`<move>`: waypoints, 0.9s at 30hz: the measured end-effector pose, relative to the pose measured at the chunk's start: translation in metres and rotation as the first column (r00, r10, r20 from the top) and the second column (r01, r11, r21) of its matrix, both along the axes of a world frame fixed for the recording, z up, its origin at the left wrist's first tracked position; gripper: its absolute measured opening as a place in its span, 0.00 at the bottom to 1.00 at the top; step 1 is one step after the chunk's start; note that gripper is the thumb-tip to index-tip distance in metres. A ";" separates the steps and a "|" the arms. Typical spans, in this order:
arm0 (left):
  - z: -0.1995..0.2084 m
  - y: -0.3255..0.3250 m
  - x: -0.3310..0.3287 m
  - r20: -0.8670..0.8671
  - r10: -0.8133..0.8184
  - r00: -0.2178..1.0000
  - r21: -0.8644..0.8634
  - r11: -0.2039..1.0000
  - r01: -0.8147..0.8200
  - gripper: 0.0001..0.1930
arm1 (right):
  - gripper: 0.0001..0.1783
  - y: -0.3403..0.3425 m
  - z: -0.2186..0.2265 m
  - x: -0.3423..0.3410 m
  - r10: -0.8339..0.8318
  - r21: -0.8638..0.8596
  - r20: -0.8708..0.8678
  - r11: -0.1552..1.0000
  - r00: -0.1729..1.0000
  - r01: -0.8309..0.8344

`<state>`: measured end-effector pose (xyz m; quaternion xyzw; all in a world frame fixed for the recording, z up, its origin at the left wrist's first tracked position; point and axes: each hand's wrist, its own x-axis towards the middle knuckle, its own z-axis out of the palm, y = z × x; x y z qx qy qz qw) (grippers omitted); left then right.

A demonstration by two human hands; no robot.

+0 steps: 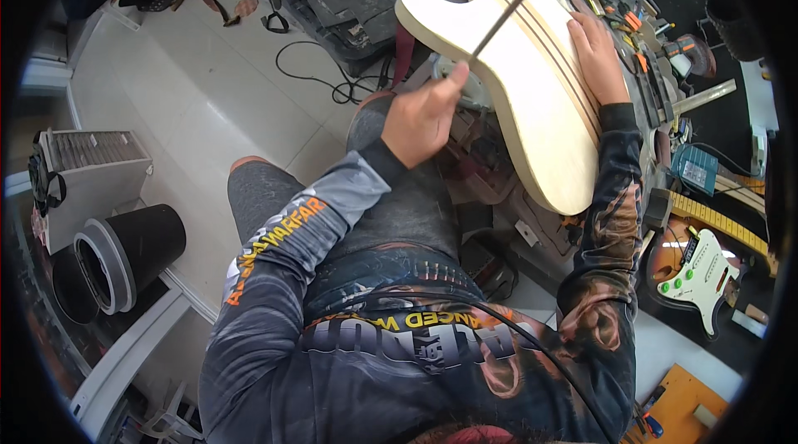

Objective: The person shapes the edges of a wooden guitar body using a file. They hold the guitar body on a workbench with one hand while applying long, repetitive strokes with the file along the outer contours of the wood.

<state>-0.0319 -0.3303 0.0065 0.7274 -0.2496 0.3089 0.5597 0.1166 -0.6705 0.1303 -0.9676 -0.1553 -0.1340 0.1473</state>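
A pale wooden electric guitar body (540,111) with dark stripes down its middle lies at the upper centre, its rounded end toward me. My left hand (426,115) is closed around one end of a long, thin grey file (509,14), beside the body's left edge. The file's far part slants up and right over the wood; whether it touches the surface I cannot tell. On the body's right edge my right hand (600,61) lies flat, fingers stretched forward and holding nothing.
Tools clutter the bench to the right, along with a teal box (697,168) and a sunburst guitar with a white pickguard (702,278). A black cable (291,70) loops over the tiled floor (199,111). A black cylindrical bin (154,240) lies at left.
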 end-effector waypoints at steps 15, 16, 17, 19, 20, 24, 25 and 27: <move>0.013 0.039 -0.071 -0.220 0.057 0.974 0.165 0.986 -0.020 0.30 | 0.37 0.076 -0.002 0.052 0.032 -0.068 -0.024 0.997 0.999 -0.034; 0.007 0.042 -0.080 -0.284 0.028 0.958 0.259 0.965 0.048 0.30 | 0.39 0.078 0.000 0.056 -0.006 -0.061 -0.040 0.998 0.999 0.003; 0.014 0.045 -0.078 -0.284 0.028 0.959 0.261 0.964 0.049 0.30 | 0.43 0.078 -0.002 0.059 -0.006 -0.063 -0.053 0.998 0.999 0.003; 0.028 0.049 -0.069 -0.256 0.077 0.964 0.280 0.960 -0.002 0.29 | 0.44 0.071 -0.004 0.065 0.005 -0.091 -0.039 0.996 0.999 -0.009; 0.047 0.047 -0.051 -0.194 0.110 0.975 0.173 0.982 -0.077 0.28 | 0.45 0.074 -0.006 0.066 0.028 -0.117 -0.030 0.993 0.999 -0.032; 0.090 0.057 -0.026 -0.475 0.234 0.848 0.267 0.957 -0.115 0.27 | 0.45 0.078 -0.005 0.066 -0.004 -0.082 -0.059 0.997 0.998 0.000; 0.077 0.058 -0.036 -0.396 0.198 0.897 0.233 0.966 -0.110 0.27 | 0.45 0.078 -0.005 0.064 -0.008 -0.078 -0.063 0.997 0.998 0.003; 0.058 0.062 -0.066 -0.328 0.112 0.938 0.221 0.974 -0.039 0.27 | 0.45 0.078 -0.003 0.060 -0.017 -0.070 -0.066 0.997 0.998 0.012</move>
